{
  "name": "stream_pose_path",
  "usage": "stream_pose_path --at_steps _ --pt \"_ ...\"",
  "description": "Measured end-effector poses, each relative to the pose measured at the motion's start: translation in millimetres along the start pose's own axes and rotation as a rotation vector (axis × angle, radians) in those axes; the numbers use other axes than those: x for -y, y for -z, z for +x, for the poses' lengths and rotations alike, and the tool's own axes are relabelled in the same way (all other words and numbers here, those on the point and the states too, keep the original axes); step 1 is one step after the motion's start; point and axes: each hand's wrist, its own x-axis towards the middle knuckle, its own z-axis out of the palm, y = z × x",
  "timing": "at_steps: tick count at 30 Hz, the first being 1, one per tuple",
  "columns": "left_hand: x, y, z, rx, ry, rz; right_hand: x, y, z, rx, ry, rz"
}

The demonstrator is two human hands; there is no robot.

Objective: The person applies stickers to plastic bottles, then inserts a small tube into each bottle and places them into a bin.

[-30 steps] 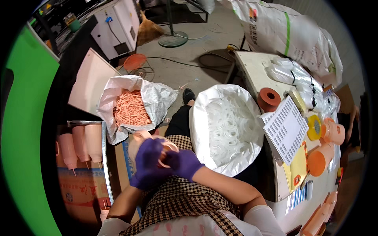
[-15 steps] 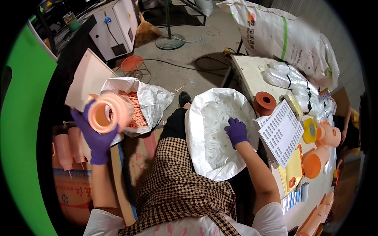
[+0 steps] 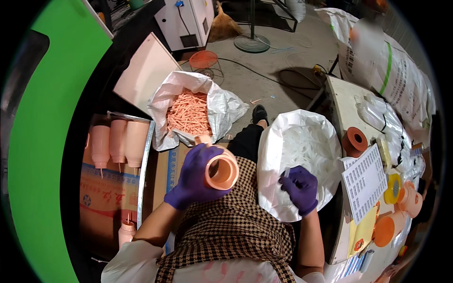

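Observation:
My left hand (image 3: 191, 179), in a purple glove, is wrapped round a peach plastic bottle (image 3: 234, 172) above my lap. Its wide round mouth faces up toward me, and a peach piece of it sticks out past my fingers. Over the near part of a white sack (image 3: 266, 184), my right hand (image 3: 302, 191), gloved the same way, has its fingers curled together. Whatever is between those fingertips is too small to make out. Inside the sack lie many translucent plastic rings (image 3: 309, 146).
Left of centre, another white sack (image 3: 160, 101) holds thin peach plastic scraps (image 3: 188, 115). Peach bottles (image 3: 136, 144) lie in a cardboard box (image 3: 111, 205) at the left. The table (image 3: 342, 89) on the right carries a brown-red roll (image 3: 355, 141), a printed sheet (image 3: 365, 184) and yellow tape (image 3: 392, 188).
My left hand has brought the bottle from the far left inward over my lap. My right hand has drawn back toward me, its fingers now curled. The view has shifted left.

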Motion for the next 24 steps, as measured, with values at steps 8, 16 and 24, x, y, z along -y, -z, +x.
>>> stream_pose_path --at_steps 8,16,24 --pt "-13 4 16 0.036 -0.075 -0.032 60 -86 15 0.351 0.503 -0.091" --pt "-29 -11 27 0.081 -0.129 -0.082 40 -106 12 0.132 0.399 -0.395" --pt "-31 -42 10 0.165 -0.194 0.163 -32 -106 -20 0.454 0.307 -0.535"
